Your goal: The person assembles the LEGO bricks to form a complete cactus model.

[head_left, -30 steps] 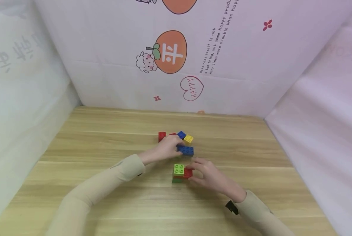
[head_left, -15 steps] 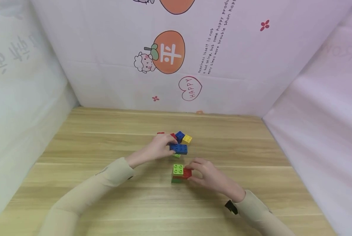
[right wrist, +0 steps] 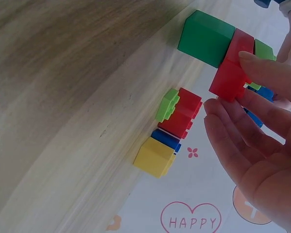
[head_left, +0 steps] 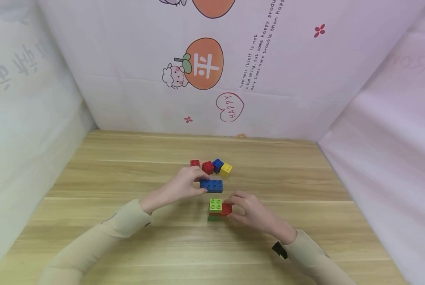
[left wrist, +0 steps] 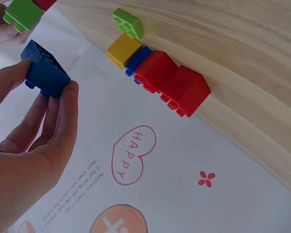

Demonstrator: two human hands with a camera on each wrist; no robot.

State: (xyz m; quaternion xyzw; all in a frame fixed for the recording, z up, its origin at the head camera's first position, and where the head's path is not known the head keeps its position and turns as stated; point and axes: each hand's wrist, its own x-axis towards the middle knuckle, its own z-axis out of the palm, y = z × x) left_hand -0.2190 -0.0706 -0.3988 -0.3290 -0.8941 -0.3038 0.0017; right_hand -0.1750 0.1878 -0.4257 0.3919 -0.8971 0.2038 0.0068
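Note:
My left hand (head_left: 182,184) pinches a long blue building brick (head_left: 212,186) by its left end, thumb in front and fingers behind. In the left wrist view the blue brick (left wrist: 45,70) is off the table. My right hand (head_left: 253,211) holds the protruding end of a red brick (head_left: 227,209) between thumb and fingers. That red brick is the middle of a small stack: a dark green brick (right wrist: 207,38) below, a light green brick (head_left: 215,204) on top at the left. The blue brick is just behind the stack, apart from it.
Behind the hands lie two loose red bricks (head_left: 208,167), a small blue brick (head_left: 217,165) and a yellow brick (head_left: 226,169). A loose light green brick (left wrist: 128,23) lies near them, hidden in the head view. Printed white cloth (head_left: 144,103) walls in the wooden table (head_left: 287,178).
My left hand has lifted the long blue brick off the table and drawn it left, then a little nearer. The right hand stays on the stack's red brick.

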